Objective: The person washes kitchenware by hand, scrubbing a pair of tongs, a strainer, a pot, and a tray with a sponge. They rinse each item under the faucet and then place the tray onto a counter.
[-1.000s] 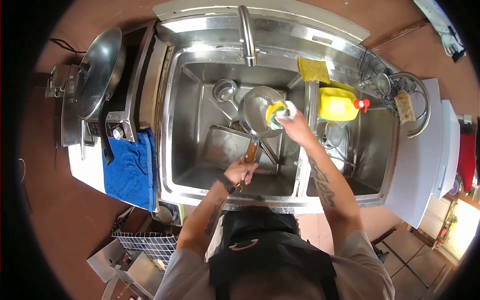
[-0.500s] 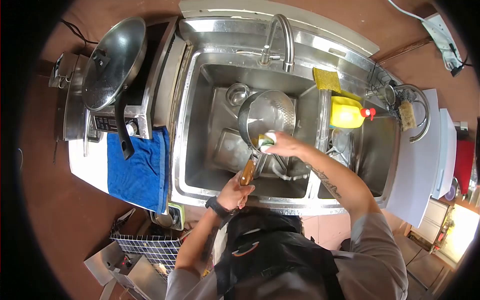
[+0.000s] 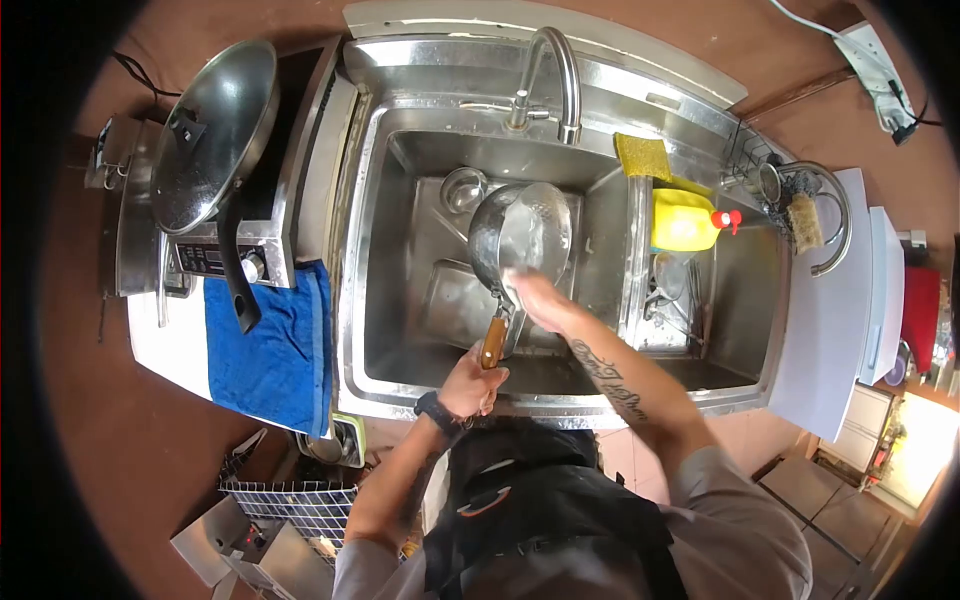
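A metal saucepan (image 3: 485, 235) with a wooden handle (image 3: 493, 342) is tilted over the left sink basin, its inside wet and whitish with suds. My left hand (image 3: 470, 385) is closed around the end of that handle. At the near rim, my right hand (image 3: 540, 300) presses a sponge (image 3: 512, 288) against the saucepan; motion blur and the fingers hide most of the sponge. Behind the saucepan, a ladle (image 3: 463, 190) lies in the basin. A rectangular metal tray (image 3: 455, 300) rests on the basin floor to the left.
A tap (image 3: 570, 100) arches over the back. Beside the divider stand a yellow bottle (image 3: 683, 220) and a yellow scouring pad (image 3: 642, 157). Utensils (image 3: 675, 290) lie in the right basin. At left are a frying pan (image 3: 215, 140) on a cooker and a blue towel (image 3: 265, 350).
My right hand has moved slightly left and nearer the saucepan's handle side, with the sponge. The saucepan is tilted a little differently. My left hand keeps its hold; the whole view has shifted slightly.
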Action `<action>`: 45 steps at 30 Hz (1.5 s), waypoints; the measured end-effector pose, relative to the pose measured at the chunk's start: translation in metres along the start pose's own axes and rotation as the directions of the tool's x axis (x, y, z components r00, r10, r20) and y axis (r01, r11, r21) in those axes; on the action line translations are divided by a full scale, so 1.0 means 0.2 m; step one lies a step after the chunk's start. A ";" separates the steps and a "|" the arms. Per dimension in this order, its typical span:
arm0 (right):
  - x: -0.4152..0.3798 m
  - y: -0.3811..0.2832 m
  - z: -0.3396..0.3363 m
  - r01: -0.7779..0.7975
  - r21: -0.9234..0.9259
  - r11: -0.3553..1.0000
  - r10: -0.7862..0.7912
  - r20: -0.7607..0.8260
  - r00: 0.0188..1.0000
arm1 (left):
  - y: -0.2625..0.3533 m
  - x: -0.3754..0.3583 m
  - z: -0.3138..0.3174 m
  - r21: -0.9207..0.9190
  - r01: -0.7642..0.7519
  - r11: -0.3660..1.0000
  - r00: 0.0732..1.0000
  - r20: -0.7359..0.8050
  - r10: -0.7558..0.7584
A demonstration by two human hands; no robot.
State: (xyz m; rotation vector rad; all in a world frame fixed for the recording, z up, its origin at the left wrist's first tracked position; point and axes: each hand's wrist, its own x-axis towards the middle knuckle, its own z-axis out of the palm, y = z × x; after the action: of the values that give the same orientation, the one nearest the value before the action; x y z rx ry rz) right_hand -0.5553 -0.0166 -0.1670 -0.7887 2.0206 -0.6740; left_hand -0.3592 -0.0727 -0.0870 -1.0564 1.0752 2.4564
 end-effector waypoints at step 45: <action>0.13 0.06 -0.37 0.087 -0.654 0.751 -0.161 -0.054 0.986 | 0.21 -0.09 0.01 -0.103 0.163 0.981 0.972 0.188 -0.141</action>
State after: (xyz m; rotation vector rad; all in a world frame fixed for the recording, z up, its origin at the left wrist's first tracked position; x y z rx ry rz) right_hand -0.6338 -0.0149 -0.1518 -1.3226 2.3422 -0.0457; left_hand -0.3672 -0.0992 -0.0516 -0.8920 0.7728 2.4603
